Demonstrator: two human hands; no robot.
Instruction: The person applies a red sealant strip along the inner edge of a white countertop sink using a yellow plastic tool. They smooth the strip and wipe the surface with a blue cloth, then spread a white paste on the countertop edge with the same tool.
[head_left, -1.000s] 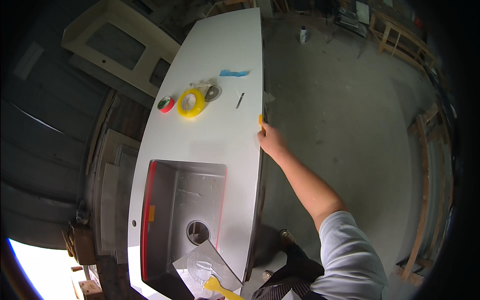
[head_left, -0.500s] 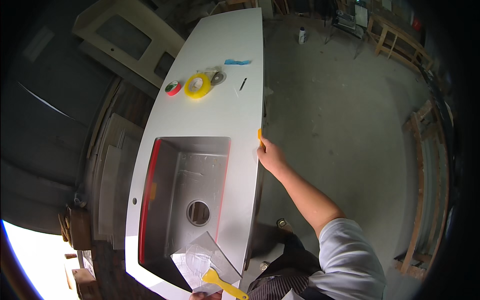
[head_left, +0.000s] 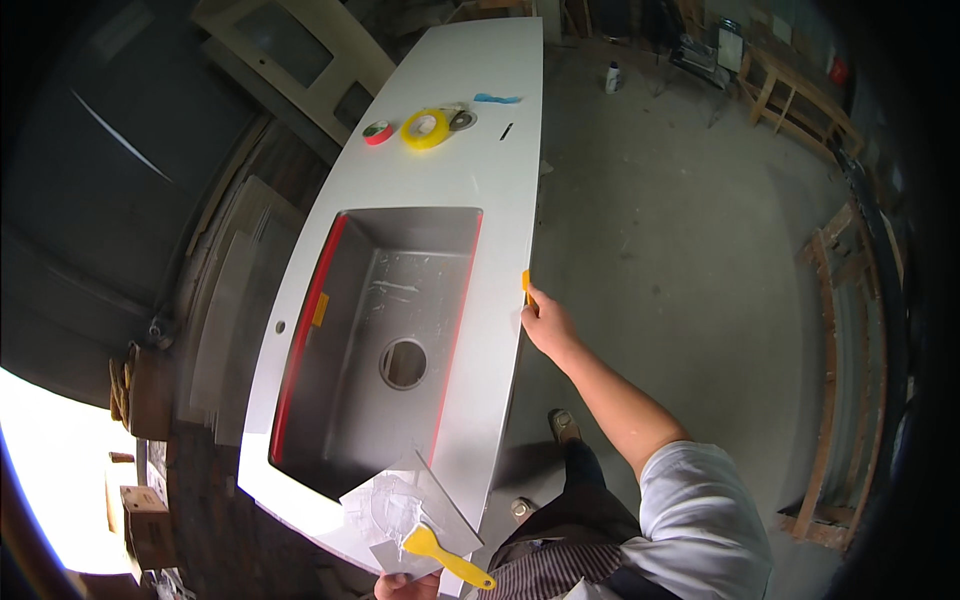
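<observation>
A white countertop (head_left: 430, 170) with a grey sink (head_left: 400, 300) set into it stretches away from me. My right hand (head_left: 548, 325) is closed around a small orange scraper (head_left: 526, 284), which touches the countertop's right edge beside the sink. At the bottom, my left hand (head_left: 408, 586) grips a flat square board (head_left: 440, 515) smeared with white paste, over the sink's near end. Across that board lies a yellow-handled putty knife (head_left: 450, 562). Most of the left hand's fingers are hidden under the board. Red tape (head_left: 312, 330) runs along the sink's long sides.
Farther up the countertop lie a yellow tape roll (head_left: 425, 129), a red tape roll (head_left: 377, 133), a blue strip (head_left: 497, 98) and a thin dark tool (head_left: 506, 131). A wooden frame (head_left: 835, 400) stands at right. Panels (head_left: 235, 300) lean at left; a bottle (head_left: 612, 78) is on the floor.
The right hand has slid the scraper along the edge toward me, from near the sink's far corner to partway down its side. The view has shifted with me; the left hand still holds the board.
</observation>
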